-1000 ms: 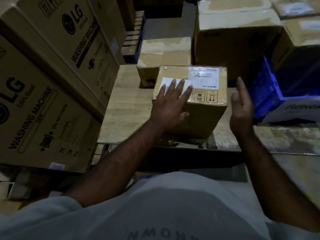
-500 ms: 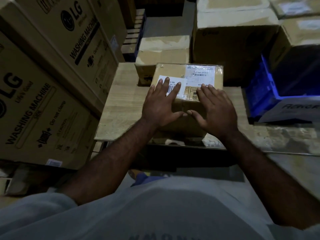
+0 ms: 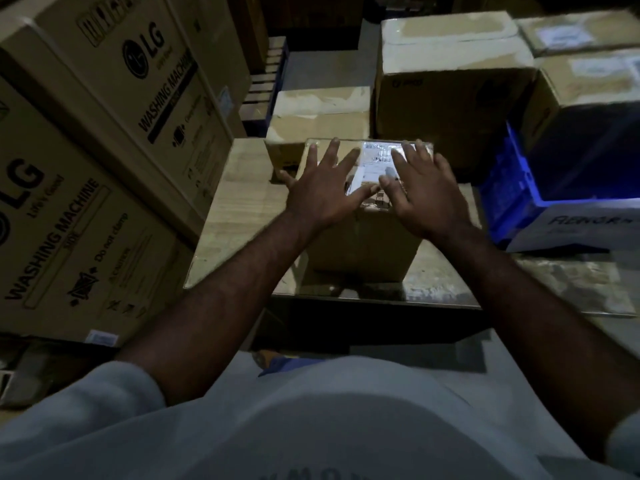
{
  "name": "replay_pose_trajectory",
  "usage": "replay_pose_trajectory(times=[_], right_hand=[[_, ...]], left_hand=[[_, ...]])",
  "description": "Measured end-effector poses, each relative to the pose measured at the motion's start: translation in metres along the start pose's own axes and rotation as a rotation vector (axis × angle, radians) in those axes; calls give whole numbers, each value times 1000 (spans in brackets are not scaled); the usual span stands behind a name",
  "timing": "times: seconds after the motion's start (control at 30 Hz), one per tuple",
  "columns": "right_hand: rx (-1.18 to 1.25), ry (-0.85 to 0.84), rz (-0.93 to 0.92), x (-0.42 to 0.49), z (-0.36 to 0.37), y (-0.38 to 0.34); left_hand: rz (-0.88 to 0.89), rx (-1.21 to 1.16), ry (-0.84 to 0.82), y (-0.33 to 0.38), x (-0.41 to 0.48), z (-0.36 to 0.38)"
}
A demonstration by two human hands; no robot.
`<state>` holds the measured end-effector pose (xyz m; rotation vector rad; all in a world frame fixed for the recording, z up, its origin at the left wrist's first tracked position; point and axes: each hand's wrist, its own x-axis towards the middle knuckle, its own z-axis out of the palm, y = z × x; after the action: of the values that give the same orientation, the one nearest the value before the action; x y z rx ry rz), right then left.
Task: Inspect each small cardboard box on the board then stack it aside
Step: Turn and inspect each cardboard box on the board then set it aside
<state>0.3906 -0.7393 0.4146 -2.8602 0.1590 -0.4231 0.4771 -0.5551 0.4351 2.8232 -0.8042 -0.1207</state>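
While the fingers (image 3: 333,152) of the left hand (image 3: 322,197) fan out wide and straight across the flat top of the small cardboard box (image 3: 363,240), those of the right hand (image 3: 422,199) lie straight as well, set a little closer together. Both palms face down on the lid. Between and under the fingertips shows a glossy white label (image 3: 375,159) under clear tape that catches the light; its print is too blurred to read. The box is a plain brown cube with matte sides and crisp edges. It stands upright on the board (image 3: 235,216), a pale, flat slab with a streaked wood grain whose near strip is shinier and scuffed.

Just behind it on the board sits a second brown box (image 3: 318,123) with tape along its top seam. To the left, tall printed washing-machine cartons (image 3: 86,220) lean in rough corrugated stacks. To the right stands a blue plastic crate (image 3: 507,188) with a ribbed wall, and behind it a large taped carton (image 3: 450,84). Bare forearms run back to a light grey sleeve (image 3: 114,393).
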Motion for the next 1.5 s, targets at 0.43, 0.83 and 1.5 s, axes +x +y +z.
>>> replay_pose_trajectory(times=[0.43, 0.83, 1.5], right_hand=[[22, -232, 121, 37, 9, 13], [637, 18, 429, 33, 12, 24], [403, 236, 269, -68, 46, -78]], left_hand=[[-15, 92, -113, -17, 40, 10], [-80, -64, 100, -21, 24, 15], [-235, -1071, -56, -65, 42, 29]])
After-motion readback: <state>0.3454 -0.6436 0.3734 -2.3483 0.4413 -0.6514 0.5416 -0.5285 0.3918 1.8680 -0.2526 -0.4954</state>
